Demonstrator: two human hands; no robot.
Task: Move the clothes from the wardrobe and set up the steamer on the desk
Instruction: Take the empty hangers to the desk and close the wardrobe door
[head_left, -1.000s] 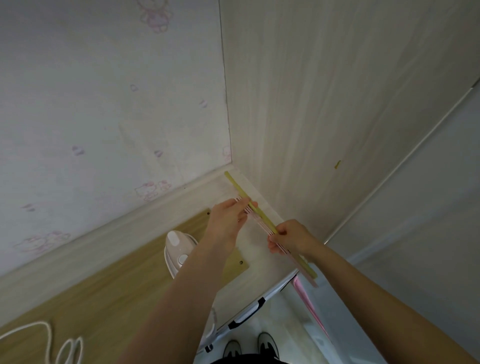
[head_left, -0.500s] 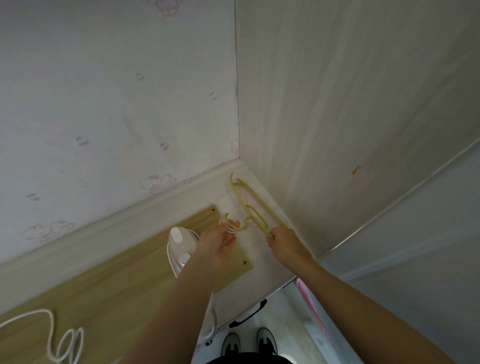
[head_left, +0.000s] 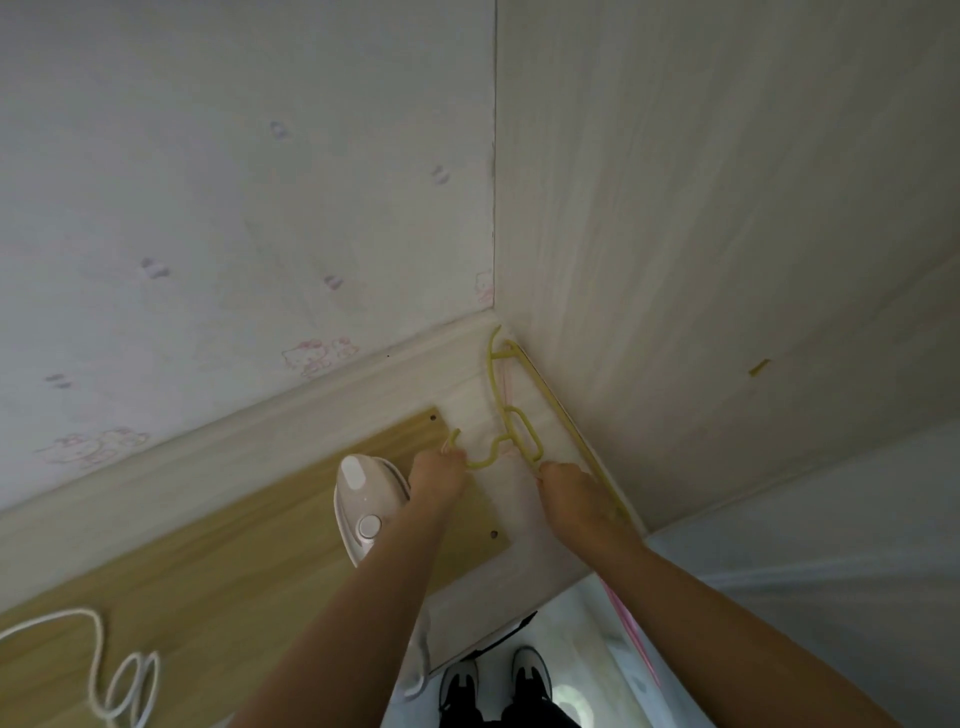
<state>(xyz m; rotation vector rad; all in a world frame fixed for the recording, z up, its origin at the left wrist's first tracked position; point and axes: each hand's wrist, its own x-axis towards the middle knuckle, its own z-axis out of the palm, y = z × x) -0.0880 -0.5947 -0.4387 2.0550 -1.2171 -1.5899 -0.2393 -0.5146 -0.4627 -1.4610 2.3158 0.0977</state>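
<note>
A yellow-green plastic hanger (head_left: 511, 415) lies flat on the desk (head_left: 234, 545) in its far right corner, with a pink hanger partly showing under it. My left hand (head_left: 439, 475) grips the hanger's hook. My right hand (head_left: 569, 491) holds its lower arm, close to the wooden wardrobe side (head_left: 701, 260). The white steamer (head_left: 363, 504) stands on the desk just left of my left hand. Its white cord (head_left: 104, 670) lies coiled at the desk's near left.
A papered wall (head_left: 234, 182) with pink cartoon prints backs the desk. A pale skirting strip runs along the desk's far edge. My shoes (head_left: 493, 680) show on the floor below the desk's front edge. A pink strip (head_left: 631, 639) hangs by my right forearm.
The hangers went from being held up edge-on in both hands to lying flat in the desk corner. Both hands moved down and stayed on them.
</note>
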